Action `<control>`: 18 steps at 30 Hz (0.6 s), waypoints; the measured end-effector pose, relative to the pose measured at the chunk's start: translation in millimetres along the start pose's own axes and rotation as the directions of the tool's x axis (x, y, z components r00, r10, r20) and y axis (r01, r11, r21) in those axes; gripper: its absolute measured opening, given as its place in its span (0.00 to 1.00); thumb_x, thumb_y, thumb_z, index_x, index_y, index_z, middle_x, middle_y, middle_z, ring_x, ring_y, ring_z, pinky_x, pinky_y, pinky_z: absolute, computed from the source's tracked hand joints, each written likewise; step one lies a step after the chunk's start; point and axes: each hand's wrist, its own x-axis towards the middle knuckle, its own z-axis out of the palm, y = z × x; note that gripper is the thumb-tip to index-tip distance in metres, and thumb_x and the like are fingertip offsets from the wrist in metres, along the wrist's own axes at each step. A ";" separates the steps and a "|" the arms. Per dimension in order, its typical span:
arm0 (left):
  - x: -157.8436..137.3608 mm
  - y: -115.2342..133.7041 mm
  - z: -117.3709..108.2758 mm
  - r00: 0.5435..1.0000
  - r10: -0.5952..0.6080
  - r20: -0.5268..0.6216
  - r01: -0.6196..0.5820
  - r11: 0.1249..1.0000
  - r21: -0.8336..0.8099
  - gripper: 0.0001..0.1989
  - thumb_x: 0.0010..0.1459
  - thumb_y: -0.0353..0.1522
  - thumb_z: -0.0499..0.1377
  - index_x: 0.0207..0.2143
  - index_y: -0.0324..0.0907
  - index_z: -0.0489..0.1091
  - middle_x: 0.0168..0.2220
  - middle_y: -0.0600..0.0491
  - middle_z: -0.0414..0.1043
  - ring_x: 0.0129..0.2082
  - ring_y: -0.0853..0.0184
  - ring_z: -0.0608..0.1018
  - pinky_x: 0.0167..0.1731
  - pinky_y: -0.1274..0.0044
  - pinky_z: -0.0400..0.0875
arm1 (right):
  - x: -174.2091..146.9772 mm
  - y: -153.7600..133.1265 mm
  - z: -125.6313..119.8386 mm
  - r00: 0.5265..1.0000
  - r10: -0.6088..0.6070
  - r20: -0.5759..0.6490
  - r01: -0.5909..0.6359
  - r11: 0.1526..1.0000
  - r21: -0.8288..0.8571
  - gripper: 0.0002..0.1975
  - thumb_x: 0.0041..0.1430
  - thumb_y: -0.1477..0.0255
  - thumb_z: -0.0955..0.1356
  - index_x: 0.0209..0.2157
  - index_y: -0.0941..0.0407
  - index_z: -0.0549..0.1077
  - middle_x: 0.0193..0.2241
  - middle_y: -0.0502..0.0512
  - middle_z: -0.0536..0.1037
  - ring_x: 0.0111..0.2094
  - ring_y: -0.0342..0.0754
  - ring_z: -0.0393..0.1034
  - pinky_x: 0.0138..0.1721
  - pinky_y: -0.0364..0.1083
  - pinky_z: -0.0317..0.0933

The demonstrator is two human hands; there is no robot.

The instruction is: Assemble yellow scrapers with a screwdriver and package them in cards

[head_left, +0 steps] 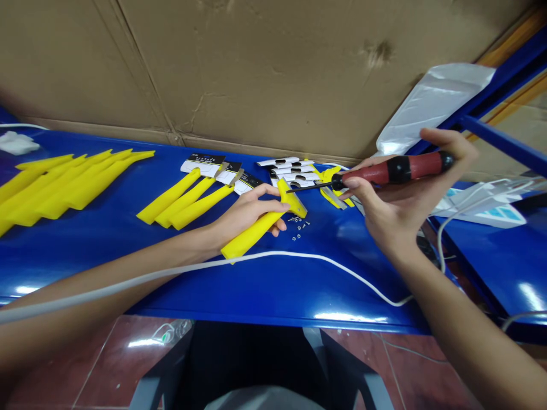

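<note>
My left hand (248, 213) is closed around a yellow plastic handle (252, 234) with a wider, angled head at its far end. In my right hand (397, 216) is a screwdriver (380, 171) with a red and black grip, held nearly level, thumb below the grip and fingers behind it. Its dark shaft points left, and the tip meets or lies just over the yellow head; I cannot tell which. Small screws and nuts (298, 228) lie loose on the blue table (273, 287) beside that head.
Several yellow handles with black-and-white cards (203, 162) lie left of my hands. More yellow pieces (81, 182) are lined up farther left. White-sleeved pieces (293, 169) sit behind. A white cable (316, 256) crosses the front. A clear plastic bag (436, 102) leans at right.
</note>
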 end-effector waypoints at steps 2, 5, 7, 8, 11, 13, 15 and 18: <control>0.8 -0.6 -0.4 1.000 0.001 0.004 -0.001 1.000 -0.005 0.11 0.62 0.33 0.70 0.44 0.48 0.72 0.27 0.55 0.79 0.27 0.61 0.83 0.29 0.74 0.75 | 1.5 -2.6 7.1 0.991 -0.120 -0.060 0.116 0.991 -0.065 0.41 0.49 0.59 0.86 0.56 0.38 0.63 0.43 0.49 0.81 0.40 0.60 0.85 0.40 0.64 0.84; 2.4 -1.6 -1.1 1.000 -0.001 0.008 0.001 1.000 -0.006 0.12 0.62 0.34 0.71 0.44 0.47 0.72 0.27 0.55 0.78 0.27 0.61 0.83 0.28 0.74 0.75 | 3.3 -6.5 13.5 0.984 -0.156 -0.083 0.149 0.985 -0.083 0.40 0.45 0.59 0.87 0.50 0.41 0.62 0.40 0.47 0.83 0.40 0.59 0.86 0.44 0.65 0.83; 3.3 -2.0 -1.6 1.000 -0.004 0.006 0.004 1.000 -0.003 0.12 0.62 0.34 0.71 0.44 0.47 0.72 0.27 0.54 0.78 0.27 0.61 0.83 0.28 0.74 0.75 | 2.8 -8.2 13.9 0.989 -0.118 -0.087 0.113 0.992 -0.059 0.41 0.44 0.60 0.87 0.49 0.42 0.60 0.39 0.47 0.83 0.41 0.60 0.86 0.44 0.65 0.83; 3.5 -2.1 -1.7 1.000 -0.004 0.005 0.004 1.000 -0.003 0.12 0.62 0.34 0.71 0.44 0.47 0.72 0.27 0.54 0.78 0.27 0.61 0.83 0.28 0.75 0.75 | 1.9 -8.8 13.6 0.992 -0.099 -0.077 0.096 0.994 -0.048 0.41 0.44 0.61 0.87 0.49 0.42 0.60 0.39 0.47 0.83 0.41 0.60 0.86 0.43 0.65 0.83; 3.0 -1.8 -1.5 1.000 0.005 0.007 -0.004 1.000 -0.006 0.11 0.63 0.34 0.70 0.44 0.47 0.71 0.28 0.55 0.79 0.27 0.62 0.83 0.29 0.75 0.75 | -2.0 -10.6 12.4 0.994 -0.111 -0.023 0.110 0.993 -0.040 0.40 0.45 0.63 0.87 0.51 0.41 0.62 0.37 0.46 0.82 0.40 0.61 0.86 0.37 0.63 0.83; 1.6 -1.0 -0.6 1.000 0.009 0.014 -0.009 1.000 -0.006 0.11 0.63 0.34 0.70 0.44 0.47 0.71 0.27 0.55 0.79 0.26 0.63 0.83 0.29 0.75 0.75 | -3.2 -11.4 11.8 0.987 -0.158 -0.008 0.157 0.986 -0.054 0.39 0.47 0.63 0.86 0.52 0.40 0.63 0.36 0.46 0.81 0.38 0.61 0.86 0.34 0.62 0.83; 0.2 -0.1 0.6 1.000 0.004 0.019 -0.004 1.000 0.006 0.12 0.63 0.33 0.69 0.45 0.48 0.71 0.27 0.56 0.79 0.26 0.63 0.83 0.28 0.75 0.75 | -2.1 -11.0 10.5 0.983 -0.184 -0.025 0.182 0.981 -0.070 0.40 0.48 0.63 0.86 0.53 0.40 0.63 0.37 0.47 0.79 0.37 0.62 0.86 0.34 0.62 0.83; -0.5 1.0 1.8 1.000 -0.008 0.022 0.008 1.000 0.019 0.12 0.62 0.33 0.69 0.45 0.48 0.70 0.27 0.57 0.79 0.26 0.62 0.83 0.28 0.75 0.75 | 1.9 -6.7 5.8 0.978 -0.190 -0.082 0.182 0.978 -0.098 0.42 0.46 0.63 0.87 0.54 0.40 0.62 0.46 0.50 0.78 0.38 0.61 0.86 0.36 0.61 0.82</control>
